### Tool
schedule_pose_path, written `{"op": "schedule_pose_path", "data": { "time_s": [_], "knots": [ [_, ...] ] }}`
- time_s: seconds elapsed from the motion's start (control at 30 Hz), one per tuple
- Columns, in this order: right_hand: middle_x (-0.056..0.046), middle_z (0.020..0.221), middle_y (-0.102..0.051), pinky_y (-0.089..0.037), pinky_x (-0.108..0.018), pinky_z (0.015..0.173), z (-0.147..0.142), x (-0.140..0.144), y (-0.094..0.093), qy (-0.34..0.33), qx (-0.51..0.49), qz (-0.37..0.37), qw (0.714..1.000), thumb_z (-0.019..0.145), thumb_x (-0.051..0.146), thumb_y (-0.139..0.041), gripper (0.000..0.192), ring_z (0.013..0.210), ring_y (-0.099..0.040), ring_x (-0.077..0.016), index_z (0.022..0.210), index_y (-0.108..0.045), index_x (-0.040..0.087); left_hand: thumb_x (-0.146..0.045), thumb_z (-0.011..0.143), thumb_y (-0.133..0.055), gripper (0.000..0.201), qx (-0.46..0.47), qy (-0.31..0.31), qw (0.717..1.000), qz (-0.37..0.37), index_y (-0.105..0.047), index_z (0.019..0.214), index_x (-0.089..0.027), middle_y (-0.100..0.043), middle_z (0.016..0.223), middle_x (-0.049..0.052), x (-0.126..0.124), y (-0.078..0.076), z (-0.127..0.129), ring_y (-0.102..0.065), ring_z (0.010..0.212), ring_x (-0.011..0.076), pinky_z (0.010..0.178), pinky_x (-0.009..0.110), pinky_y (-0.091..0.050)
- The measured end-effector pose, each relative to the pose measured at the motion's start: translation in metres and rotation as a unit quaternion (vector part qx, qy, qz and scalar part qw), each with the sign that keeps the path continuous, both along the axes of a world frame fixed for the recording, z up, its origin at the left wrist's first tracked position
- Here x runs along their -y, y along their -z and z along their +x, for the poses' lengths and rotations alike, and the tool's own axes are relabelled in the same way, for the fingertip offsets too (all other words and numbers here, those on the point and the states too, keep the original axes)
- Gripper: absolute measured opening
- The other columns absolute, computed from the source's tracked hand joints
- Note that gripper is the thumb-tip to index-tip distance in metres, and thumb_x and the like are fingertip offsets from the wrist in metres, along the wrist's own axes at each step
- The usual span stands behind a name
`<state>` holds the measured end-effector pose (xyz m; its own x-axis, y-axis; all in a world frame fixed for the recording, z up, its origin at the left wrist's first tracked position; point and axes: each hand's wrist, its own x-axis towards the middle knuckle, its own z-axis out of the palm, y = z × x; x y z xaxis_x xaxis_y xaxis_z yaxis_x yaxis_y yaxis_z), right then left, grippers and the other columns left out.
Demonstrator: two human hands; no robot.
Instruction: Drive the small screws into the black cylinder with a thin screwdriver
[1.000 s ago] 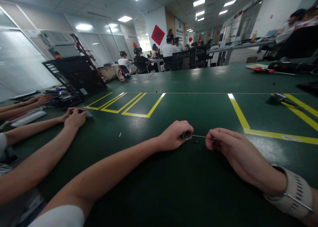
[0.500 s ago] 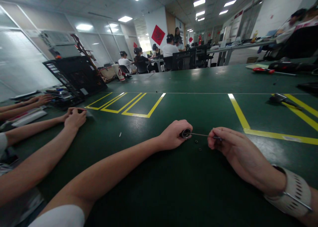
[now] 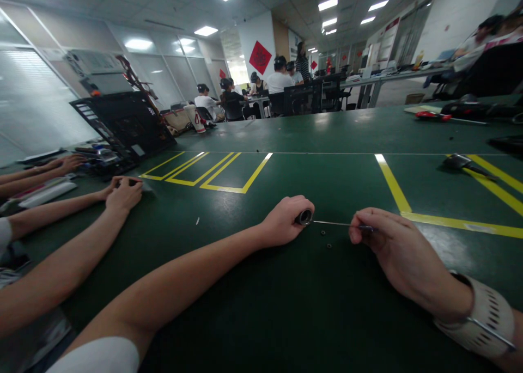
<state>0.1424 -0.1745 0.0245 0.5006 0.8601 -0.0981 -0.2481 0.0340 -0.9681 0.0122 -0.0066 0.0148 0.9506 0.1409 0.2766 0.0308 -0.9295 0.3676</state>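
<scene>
Head view: green mat table point(image 3: 253, 307).
Left hand point(image 3: 286, 220): curled around small dark metal cylinder point(image 3: 304, 216).
Right hand point(image 3: 392, 248): pinching thin metal rod point(image 3: 330, 223), tip at the cylinder.
Below rod: two tiny dark rings point(image 3: 326, 239).

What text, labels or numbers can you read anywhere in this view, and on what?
None can be read.
Red diamond sign on the white wall: a dark character, too blurred to read.
Wall posters farther back: print too small.
White cup with red marks: not legible.
Black panel: white labels too small.
Small cylinder in the left hand: no marking visible.
</scene>
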Motion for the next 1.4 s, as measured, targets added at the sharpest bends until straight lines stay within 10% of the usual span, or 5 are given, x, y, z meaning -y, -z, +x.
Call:
{"op": "schedule_pose_path", "data": {
  "time_s": [1.1, 1.4],
  "knots": [
    [-0.001, 0.052, -0.049, -0.035, -0.030, 0.054, 0.003, -0.001, 0.001, 0.078, 0.042, -0.022, 0.996, 0.072, 0.032, -0.056, 0.022, 0.053, -0.045, -0.0151, 0.053, -0.056, 0.021, -0.020, 0.078, -0.054, 0.014, -0.036, 0.102, 0.990, -0.087, -0.052, 0.090, -0.014, -0.057, 0.087, 0.005, 0.000, -0.003, 0.002, -0.053, 0.082, 0.0138, 0.075, 0.027, -0.042],
    [0.000, 0.070, -0.055, -0.039, -0.029, 0.059, 0.001, -0.003, 0.009, 0.079, 0.111, -0.041, 0.990, 0.069, 0.034, -0.065, 0.017, 0.064, -0.049, -0.0156, 0.079, -0.061, 0.021, -0.020, 0.073, -0.057, 0.017, -0.028, 0.147, 0.985, -0.085, -0.049, 0.087, -0.015, -0.053, 0.091, 0.007, 0.001, -0.008, -0.002, -0.050, 0.087, 0.0159, 0.078, 0.029, -0.043]
  ]
}}
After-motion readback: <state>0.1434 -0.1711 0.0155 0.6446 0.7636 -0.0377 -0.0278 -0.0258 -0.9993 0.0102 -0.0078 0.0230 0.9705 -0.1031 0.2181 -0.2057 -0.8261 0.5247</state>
